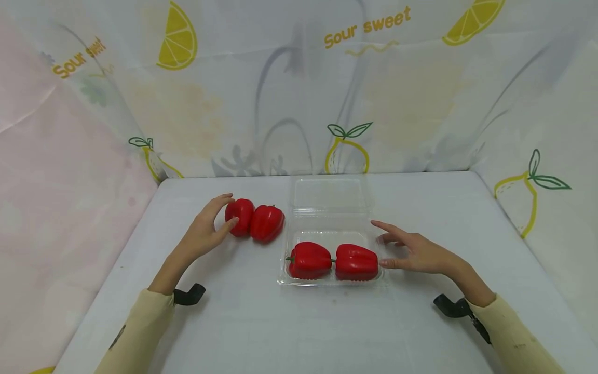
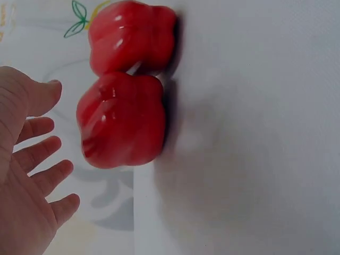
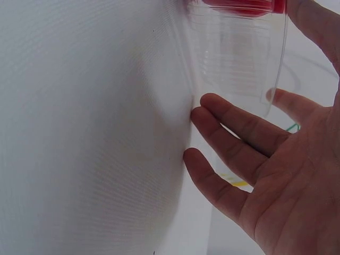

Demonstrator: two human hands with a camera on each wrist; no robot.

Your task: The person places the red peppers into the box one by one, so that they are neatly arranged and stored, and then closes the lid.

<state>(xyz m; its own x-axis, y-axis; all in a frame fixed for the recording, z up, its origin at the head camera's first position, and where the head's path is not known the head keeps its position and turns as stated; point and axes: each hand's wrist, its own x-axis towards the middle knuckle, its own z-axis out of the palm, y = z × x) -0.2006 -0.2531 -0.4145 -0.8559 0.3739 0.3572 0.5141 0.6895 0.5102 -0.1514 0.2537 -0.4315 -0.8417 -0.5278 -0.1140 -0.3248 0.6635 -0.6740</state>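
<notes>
Two red bell peppers stand side by side on the table, a left one [image 1: 240, 217] and its neighbour [image 1: 267, 224]. My left hand [image 1: 204, 228] hovers by the left one, fingers loosely spread; in the left wrist view a gap separates the hand [image 2: 26, 170] from that pepper [image 2: 123, 121]. A clear plastic clamshell box [image 1: 329, 238] holds two more red bell peppers lying end to end, one left [image 1: 309, 261] and one right [image 1: 357, 263]. At the box's right side is my right hand [image 1: 420, 253], fingers relaxed; the thumb is very near the wall, contact uncertain.
The box's clear lid [image 1: 330, 195] lies folded back behind it on the white table [image 1: 243, 327]. A lemon-patterned cloth [image 1: 299, 93] hangs behind the table and along its sides. Black wrist mounts [image 1: 189, 295] stick out at both sleeves.
</notes>
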